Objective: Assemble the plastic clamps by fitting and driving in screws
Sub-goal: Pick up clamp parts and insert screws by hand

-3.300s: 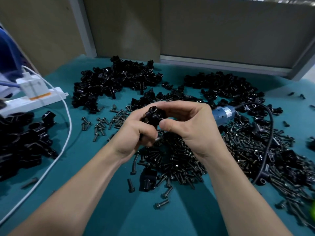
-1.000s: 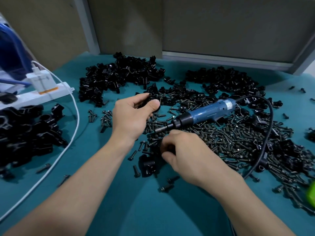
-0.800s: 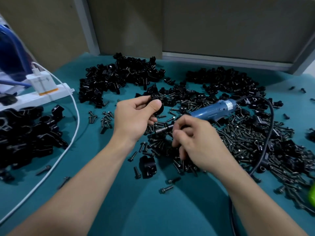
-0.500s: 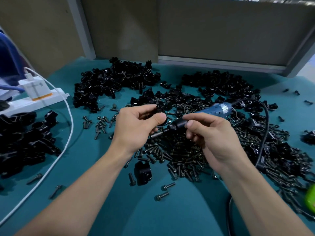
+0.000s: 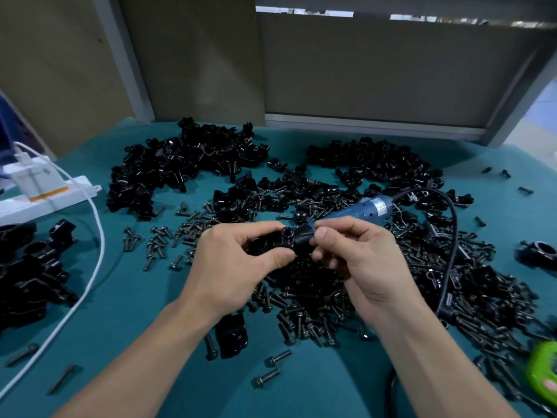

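Together, left hand [image 5: 229, 267] and right hand [image 5: 361, 260] fingers pinch 1 clamp [image 5: 284, 240] above screws [image 5: 304, 303].

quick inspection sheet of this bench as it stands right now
surface: teal mat, largely strewn with parts
job's things: black clamp held up; loose screws heaped beneath; clamp parts piled behind; blue screwdriver
clutter: green object at right edge
grippers: left hand grips the clamp; right hand grips the screwdriver's nose against it
cables: black cord loops over screws; white cable leaves power strip
surroundings: grey panels behind
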A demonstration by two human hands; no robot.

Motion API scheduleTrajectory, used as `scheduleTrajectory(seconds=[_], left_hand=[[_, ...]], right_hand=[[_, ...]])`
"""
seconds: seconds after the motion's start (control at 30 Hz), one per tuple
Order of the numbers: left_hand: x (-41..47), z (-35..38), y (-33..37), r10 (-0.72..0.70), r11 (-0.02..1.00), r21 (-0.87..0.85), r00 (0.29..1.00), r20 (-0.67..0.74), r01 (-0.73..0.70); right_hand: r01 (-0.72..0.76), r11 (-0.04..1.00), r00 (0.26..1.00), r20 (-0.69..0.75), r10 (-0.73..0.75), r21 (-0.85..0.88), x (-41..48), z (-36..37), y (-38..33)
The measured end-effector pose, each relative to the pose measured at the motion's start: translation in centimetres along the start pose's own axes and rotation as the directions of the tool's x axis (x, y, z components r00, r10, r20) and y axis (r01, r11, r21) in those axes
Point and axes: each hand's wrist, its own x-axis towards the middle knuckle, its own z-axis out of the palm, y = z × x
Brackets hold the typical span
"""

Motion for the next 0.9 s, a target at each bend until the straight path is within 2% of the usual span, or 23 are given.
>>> scheduleTrajectory(seconds=[0.17,0.37,0.57,0.77,0.9], left_hand=[[-0.1,0.1,0.1,-0.013,1.0,-0.025,1.0,0.011,0.013],[-0.2,-0.1,0.2,-0.007,1.0,0.003,1.0,-0.016,0.007],[-0.4,0.1,0.4,0.029,0.999,0.038,0.998,-0.062,-0.026],[-0.7,0.4,0.2,0.048,0.995,0.086,0.997,-0.054,-0.043],[-0.4,0.3,0.7,0.044,0.991,0.125,0.998,-0.034,-0.039]], right_hand=[[0.061,0.995,0.997,0.061,-0.056,-0.083,0.0,0.1,0.3],[0.127,0.981,0.991,0.067,-0.119,-0.149,0.1,0.5,0.5],[0.095,0.991,0.995,0.029,-0.093,-0.098,0.0,1.2,1.0],[0.159,0.931,0.986,0.008,-0.166,-0.33,0.2,1.4,1.9],[0.184,0.917,0.981,0.005,-0.195,-0.354,0.3,1.8,2.1]])
